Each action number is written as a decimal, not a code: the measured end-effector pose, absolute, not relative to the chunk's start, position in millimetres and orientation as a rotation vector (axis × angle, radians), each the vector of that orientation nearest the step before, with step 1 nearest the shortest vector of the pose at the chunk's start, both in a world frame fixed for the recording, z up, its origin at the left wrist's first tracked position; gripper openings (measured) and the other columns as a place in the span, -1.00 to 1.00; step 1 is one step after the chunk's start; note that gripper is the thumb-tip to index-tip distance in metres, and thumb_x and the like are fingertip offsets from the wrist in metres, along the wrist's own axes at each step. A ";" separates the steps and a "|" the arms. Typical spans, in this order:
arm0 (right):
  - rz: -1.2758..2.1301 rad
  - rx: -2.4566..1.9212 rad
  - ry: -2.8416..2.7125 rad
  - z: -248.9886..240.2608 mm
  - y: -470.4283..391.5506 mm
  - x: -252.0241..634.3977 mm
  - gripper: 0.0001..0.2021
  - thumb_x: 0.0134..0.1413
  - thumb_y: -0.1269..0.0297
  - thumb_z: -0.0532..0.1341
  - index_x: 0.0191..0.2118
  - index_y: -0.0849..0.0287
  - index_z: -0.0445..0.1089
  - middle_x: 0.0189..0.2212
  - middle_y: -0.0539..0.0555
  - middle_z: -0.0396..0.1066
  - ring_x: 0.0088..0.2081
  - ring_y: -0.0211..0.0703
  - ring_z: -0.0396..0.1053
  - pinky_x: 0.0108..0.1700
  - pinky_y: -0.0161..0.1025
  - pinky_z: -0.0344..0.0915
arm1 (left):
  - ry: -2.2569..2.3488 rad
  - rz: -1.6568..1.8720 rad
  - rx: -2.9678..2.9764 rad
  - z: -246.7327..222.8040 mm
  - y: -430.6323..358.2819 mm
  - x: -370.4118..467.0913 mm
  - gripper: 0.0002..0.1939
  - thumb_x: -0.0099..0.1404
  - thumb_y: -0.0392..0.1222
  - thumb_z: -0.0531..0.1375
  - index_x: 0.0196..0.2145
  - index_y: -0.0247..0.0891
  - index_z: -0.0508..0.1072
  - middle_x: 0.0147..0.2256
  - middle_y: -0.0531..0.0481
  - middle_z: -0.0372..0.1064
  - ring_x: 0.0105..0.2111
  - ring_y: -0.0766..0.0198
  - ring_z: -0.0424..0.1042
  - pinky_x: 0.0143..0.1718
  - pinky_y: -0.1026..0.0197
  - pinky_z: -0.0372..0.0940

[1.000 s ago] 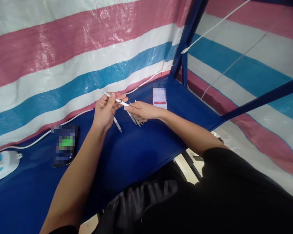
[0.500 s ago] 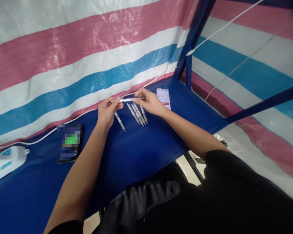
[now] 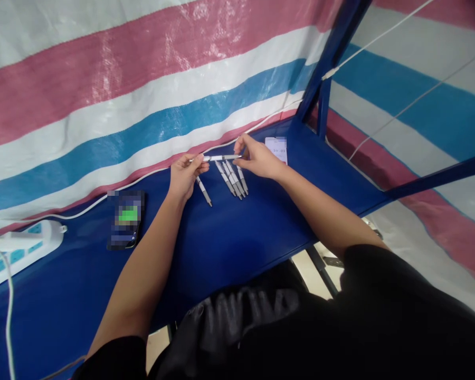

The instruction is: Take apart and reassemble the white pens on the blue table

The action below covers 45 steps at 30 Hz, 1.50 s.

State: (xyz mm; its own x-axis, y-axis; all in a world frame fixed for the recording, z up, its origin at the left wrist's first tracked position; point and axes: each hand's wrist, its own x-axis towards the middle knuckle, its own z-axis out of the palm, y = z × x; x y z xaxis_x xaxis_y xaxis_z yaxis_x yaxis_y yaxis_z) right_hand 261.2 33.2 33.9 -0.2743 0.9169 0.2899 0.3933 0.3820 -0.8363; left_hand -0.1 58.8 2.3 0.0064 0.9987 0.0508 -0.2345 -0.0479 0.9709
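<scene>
A white pen (image 3: pixel 217 158) with a grey end is held nearly level above the blue table. My left hand (image 3: pixel 184 177) is closed, pinching the pen's left end between thumb and fingers. At the opposite end, the thumb and bent fingers of my right hand (image 3: pixel 257 155) are around the grey tip; most of the barrel shows between my hands. A single white pen (image 3: pixel 204 191) lies just beneath my left hand. Several similar pens (image 3: pixel 233 180) lie side by side below the held pen, partly under my right hand.
A phone showing a timer (image 3: pixel 276 150) lies behind my right hand. A dark phone (image 3: pixel 125 219) rests left of my left forearm. On the far left is a white power strip (image 3: pixel 43 240) with a cable. A striped sheet (image 3: pixel 150 95) hangs behind the blue table (image 3: pixel 237 237).
My right hand has slid toward the held pen's right end, so more of the barrel and its grey part now shows. The view has shifted slightly left; the loose pens lie as before.
</scene>
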 end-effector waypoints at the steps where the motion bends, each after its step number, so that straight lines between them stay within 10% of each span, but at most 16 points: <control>1: 0.814 -1.142 -1.836 34.1 33.3 261.8 -0.62 0.31 -0.01 0.47 -0.10 0.09 0.34 -0.18 0.05 0.54 -0.33 -0.18 0.36 -0.17 -0.19 0.30 | 1.006 1.333 1.072 1.6 58.7 -0.1 -0.74 0.28 -0.16 0.59 -0.33 -0.15 0.58 -0.40 0.05 0.62 -0.39 0.32 0.64 -0.24 0.23 0.59; 5: 0.903 -1.209 -1.920 34.0 33.8 262.9 -0.48 0.60 -0.21 0.13 -0.31 0.10 0.37 -0.43 0.03 0.46 -0.39 -0.17 0.34 -0.19 -0.16 0.26 | 1.028 1.312 1.070 -0.5 58.9 -0.3 -0.72 0.28 -0.11 0.61 -0.31 -0.17 0.59 -0.40 0.03 0.62 -0.42 0.31 0.63 -0.24 0.21 0.59; 9: 0.846 -1.154 -1.870 31.1 35.8 263.5 -0.52 0.28 -0.21 0.47 -0.22 0.12 0.41 -0.36 0.00 0.50 -0.39 -0.20 0.32 -0.24 -0.20 0.24 | 1.025 1.327 1.066 -2.2 59.9 -0.2 -0.70 0.26 -0.10 0.62 -0.32 -0.16 0.58 -0.40 0.04 0.62 -0.42 0.31 0.63 -0.25 0.21 0.60; 15: 0.943 -1.201 -1.848 25.6 40.4 266.3 -0.36 0.45 -0.42 0.24 -0.37 0.10 0.40 -0.48 0.03 0.48 -0.46 -0.19 0.34 -0.28 -0.15 0.29 | 1.026 1.324 1.077 -5.7 61.6 -1.0 -0.64 0.23 -0.03 0.64 -0.33 -0.18 0.57 -0.39 0.02 0.65 -0.42 0.33 0.63 -0.28 0.26 0.57; 21: 0.972 -1.000 -1.554 16.8 52.2 266.2 -0.39 0.01 -0.35 0.62 -0.22 0.04 0.43 -0.44 -0.06 0.37 -0.43 -0.20 0.28 -0.42 -0.21 0.23 | 1.034 1.313 1.172 -7.6 62.1 -2.8 -0.58 0.26 0.10 0.62 -0.33 -0.21 0.55 -0.36 -0.06 0.67 -0.45 0.35 0.59 -0.34 0.27 0.53; 45: 0.821 -0.860 -1.183 30.3 58.9 272.3 -0.39 0.05 -0.38 0.58 -0.10 0.01 0.47 -0.34 -0.08 0.37 -0.41 -0.28 0.37 -0.43 -0.28 0.36 | 1.095 1.091 1.573 1.7 50.4 1.3 -0.53 0.21 0.26 0.53 -0.19 -0.22 0.80 -0.36 -0.11 0.70 -0.53 0.32 0.40 -0.54 0.27 0.27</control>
